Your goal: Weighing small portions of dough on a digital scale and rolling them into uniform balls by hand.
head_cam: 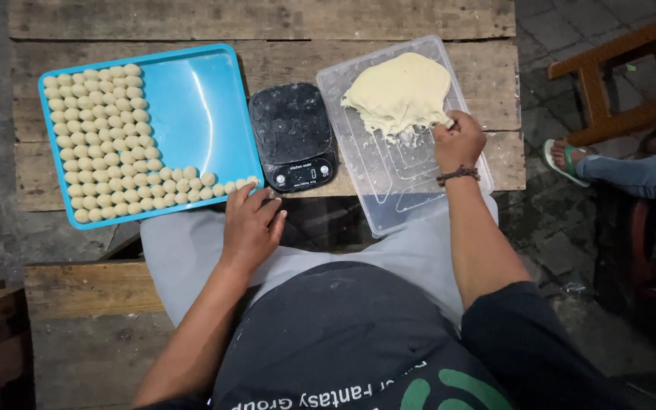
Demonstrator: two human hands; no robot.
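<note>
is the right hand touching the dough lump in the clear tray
Touching. The head view shows the right hand with its fingertips pressed into the lower edge of the dough lump in the clear plastic tray; no gap shows.

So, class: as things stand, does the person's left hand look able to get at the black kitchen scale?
Probably yes: the left hand rests at the blue tray's near corner, just beside the scale, with nothing between them.

The right hand (458,140) covers its own fingertips where they dig into the dough lump (400,91), so the grip there is unclear. The scale's display (303,175) is too small to read. The wooden chair (624,76) is cut off by the right edge, as is the seated person's leg (632,171). The near corner of the clear tray (389,205) overhangs the table (267,19).
</note>
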